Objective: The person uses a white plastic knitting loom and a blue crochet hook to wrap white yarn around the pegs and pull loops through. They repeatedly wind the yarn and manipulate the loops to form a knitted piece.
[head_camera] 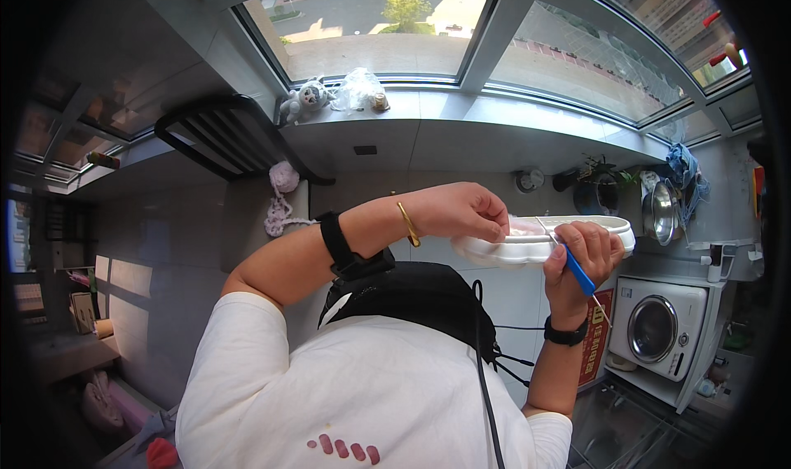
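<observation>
A white shoe sole (519, 253) with a scalloped side is held up in front of me. My right hand (584, 253) grips its right end and also holds a hook tool with a blue handle (578, 270). Thin metal shafts stick out of both ends of the handle; the upper one crosses the sole's rim. My left hand (482, 216) is at the sole's left part, thumb and fingers pinched on pale pink yarn work (526, 227) at the rim. The pinched strand itself is too small to make out. The sole's far left end is partly behind my left hand.
A pale pink yarn ball (284, 177) and loose yarn lie on a seat beside a black-railed backrest (216, 135); a strand runs behind my left arm. A black cable (485, 376) hangs over my shirt. To the right stand a white front-loading washer (658, 327) and a metal basin (661, 212).
</observation>
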Motion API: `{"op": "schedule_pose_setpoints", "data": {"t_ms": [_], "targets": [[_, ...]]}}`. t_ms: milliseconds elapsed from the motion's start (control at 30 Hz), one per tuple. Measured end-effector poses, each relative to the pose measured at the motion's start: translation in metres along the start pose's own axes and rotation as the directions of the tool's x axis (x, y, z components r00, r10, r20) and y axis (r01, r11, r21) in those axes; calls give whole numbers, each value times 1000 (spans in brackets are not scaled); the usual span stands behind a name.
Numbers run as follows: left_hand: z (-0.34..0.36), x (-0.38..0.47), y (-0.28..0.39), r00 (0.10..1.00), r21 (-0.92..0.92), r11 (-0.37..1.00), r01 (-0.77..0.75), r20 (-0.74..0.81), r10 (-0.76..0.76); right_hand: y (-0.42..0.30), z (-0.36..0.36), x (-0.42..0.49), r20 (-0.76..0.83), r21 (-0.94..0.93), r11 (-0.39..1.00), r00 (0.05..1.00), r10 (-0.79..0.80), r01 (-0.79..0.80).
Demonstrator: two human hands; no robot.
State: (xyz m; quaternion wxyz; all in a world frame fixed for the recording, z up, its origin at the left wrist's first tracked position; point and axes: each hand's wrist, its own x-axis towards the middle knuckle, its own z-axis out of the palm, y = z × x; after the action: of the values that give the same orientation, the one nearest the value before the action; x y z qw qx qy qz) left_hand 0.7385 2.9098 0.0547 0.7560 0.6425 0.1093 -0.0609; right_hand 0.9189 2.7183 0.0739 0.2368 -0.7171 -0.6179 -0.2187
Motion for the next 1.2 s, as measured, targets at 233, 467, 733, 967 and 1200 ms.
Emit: {"op": "schedule_pose_setpoints", "data": {"t_ms": [233, 467, 733, 967, 1200], "targets": [[3, -2, -2, 1000, 12, 1000, -12, 1, 12, -2, 0, -1, 4, -12, 1000, 1000, -6, 6], [0, -7, 2, 1000, 14, 1000, -8, -14, 8, -1, -1, -2, -3, -4, 1000, 1000, 0, 0], [1, -8, -2, 999, -50, 999, -20, 29, 21, 1, 0, -6, 5, 3, 1000, 1000, 14, -14], [-2, -12, -2, 997, -66, 996, -58, 53, 62, 0, -1, -6, 5, 20, 1000, 1000, 10, -10], [-3, -16, -4, 992, -133, 988, -84, 84, 96, -2, -1, -7, 2, 54, 998, 1000, 31, -31]]}}
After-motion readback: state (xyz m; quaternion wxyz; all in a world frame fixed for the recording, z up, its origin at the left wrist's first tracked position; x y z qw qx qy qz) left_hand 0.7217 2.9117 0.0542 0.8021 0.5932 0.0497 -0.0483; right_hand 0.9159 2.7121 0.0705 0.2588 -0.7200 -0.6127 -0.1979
